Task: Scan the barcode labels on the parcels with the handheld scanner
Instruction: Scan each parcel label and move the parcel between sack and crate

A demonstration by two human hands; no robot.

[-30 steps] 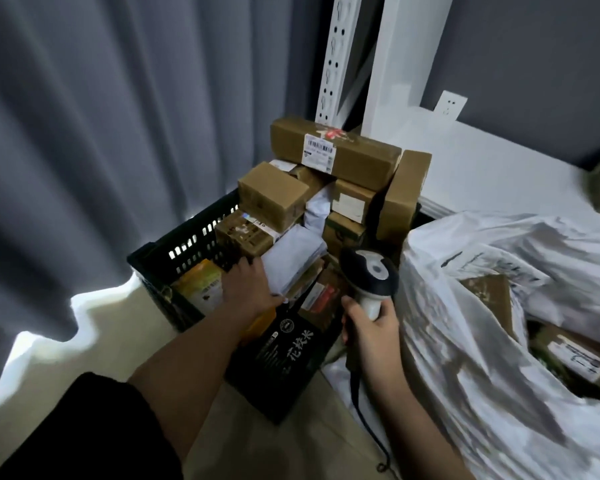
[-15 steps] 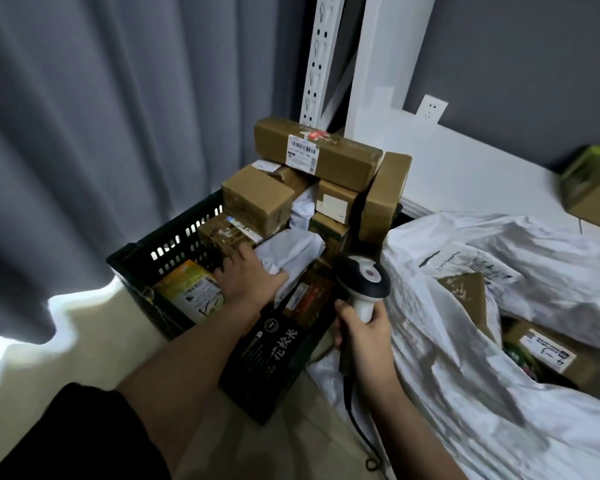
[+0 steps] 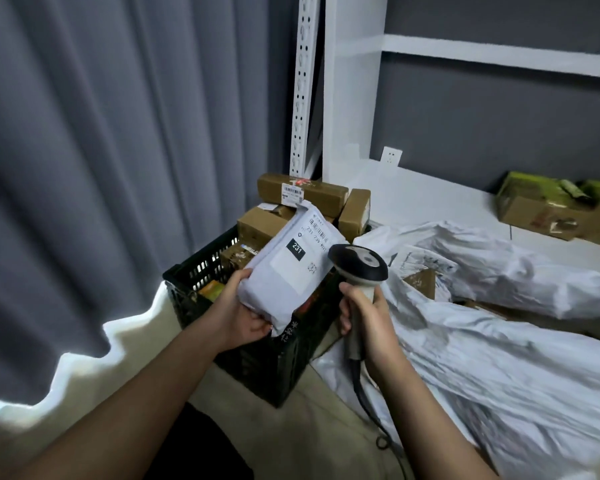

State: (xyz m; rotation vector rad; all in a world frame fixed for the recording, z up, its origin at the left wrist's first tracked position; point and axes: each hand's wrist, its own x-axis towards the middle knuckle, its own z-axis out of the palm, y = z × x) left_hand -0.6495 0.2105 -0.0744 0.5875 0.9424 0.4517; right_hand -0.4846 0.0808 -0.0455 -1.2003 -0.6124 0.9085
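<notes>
My left hand [image 3: 244,316] grips the near end of a white poly-bag parcel [image 3: 284,268] and holds it tilted above the black crate [image 3: 257,358]. Its white label with a barcode and a black "231" patch faces up. My right hand [image 3: 368,315] is wrapped round the handle of the handheld scanner [image 3: 358,263], whose dark head sits just right of the parcel's label. The scanner's cable [image 3: 368,407] hangs down to the floor. Several brown cardboard parcels [image 3: 303,192] are stacked in the crate behind the bag.
A big white sack [image 3: 499,348] with more parcels inside lies at the right. A white shelf [image 3: 430,199] behind it carries a green-topped carton [image 3: 555,209]. Grey curtains [image 3: 118,133] hang at the left, and beige floor [image 3: 291,427] shows below the crate.
My left hand has lifted the white bag parcel out of the crate and turned its label up. The scanner has risen beside it. My view has tilted upward.
</notes>
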